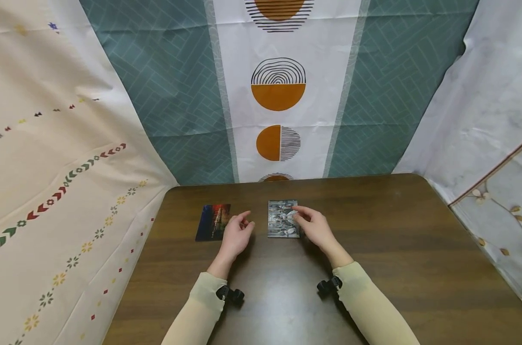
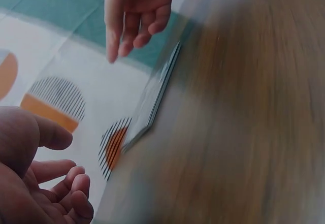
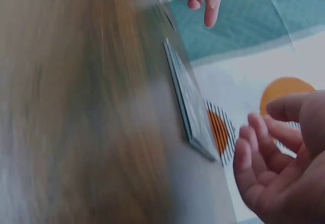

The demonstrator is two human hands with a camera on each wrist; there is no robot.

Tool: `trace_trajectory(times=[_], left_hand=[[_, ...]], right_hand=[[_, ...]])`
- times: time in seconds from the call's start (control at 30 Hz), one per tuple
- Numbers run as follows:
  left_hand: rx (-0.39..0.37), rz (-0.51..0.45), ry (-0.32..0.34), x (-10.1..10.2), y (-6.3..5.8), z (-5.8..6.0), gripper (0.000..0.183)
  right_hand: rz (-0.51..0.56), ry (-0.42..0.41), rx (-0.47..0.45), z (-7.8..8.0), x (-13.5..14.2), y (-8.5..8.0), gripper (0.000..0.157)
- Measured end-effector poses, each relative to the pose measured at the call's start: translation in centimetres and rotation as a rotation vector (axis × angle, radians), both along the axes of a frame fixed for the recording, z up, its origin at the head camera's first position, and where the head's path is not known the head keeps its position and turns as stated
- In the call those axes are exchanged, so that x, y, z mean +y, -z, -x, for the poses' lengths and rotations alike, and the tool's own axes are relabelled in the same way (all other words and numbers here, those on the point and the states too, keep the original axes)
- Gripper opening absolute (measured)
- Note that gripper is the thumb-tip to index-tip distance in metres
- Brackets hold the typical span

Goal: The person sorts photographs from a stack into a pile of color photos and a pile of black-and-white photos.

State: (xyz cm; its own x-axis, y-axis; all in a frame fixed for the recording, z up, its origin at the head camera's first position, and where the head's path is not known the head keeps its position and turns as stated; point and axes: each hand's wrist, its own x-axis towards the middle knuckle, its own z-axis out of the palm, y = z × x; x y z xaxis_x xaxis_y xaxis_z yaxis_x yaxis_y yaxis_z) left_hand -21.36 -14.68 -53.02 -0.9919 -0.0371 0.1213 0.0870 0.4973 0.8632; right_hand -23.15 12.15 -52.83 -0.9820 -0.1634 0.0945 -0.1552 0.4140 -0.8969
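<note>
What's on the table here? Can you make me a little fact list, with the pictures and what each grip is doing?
Table: brown, wood-look
Dark card: blue and red, lying flat, on the left
Gray card stack: lying flat to the right of the dark one; layered edges show in the wrist views
Left grip: open, holding nothing, nearest the dark card
Right grip: open, holding nothing, by the gray stack's right edge
Back cloth: green and white with orange circles

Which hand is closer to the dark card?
Left. The left hand is at the right edge of the dark card; the right hand is farther off, by the grey stack's right edge.
</note>
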Motion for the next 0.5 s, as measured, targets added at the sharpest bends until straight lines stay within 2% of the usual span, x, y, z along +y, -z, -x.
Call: trace_trajectory(times=[0.1,0.23,0.5], left_hand=[[-0.017,-0.009,0.047,1.5,0.0,0.3,0.043],[-0.025,0.015,0.072,3.0,0.4,0.9,0.044],[-0.078,0.036,0.041,4.4,1.4,1.5,0.045]], right_hand=[[-0.027,0.05,-0.019,-0.1,1.0,0.3,0.042],[-0.076,0.059,-0.05,-0.2,1.4,0.8,0.047],[-0.191,0.059,-0.031,-0.3,0.9,1.9,0.048]])
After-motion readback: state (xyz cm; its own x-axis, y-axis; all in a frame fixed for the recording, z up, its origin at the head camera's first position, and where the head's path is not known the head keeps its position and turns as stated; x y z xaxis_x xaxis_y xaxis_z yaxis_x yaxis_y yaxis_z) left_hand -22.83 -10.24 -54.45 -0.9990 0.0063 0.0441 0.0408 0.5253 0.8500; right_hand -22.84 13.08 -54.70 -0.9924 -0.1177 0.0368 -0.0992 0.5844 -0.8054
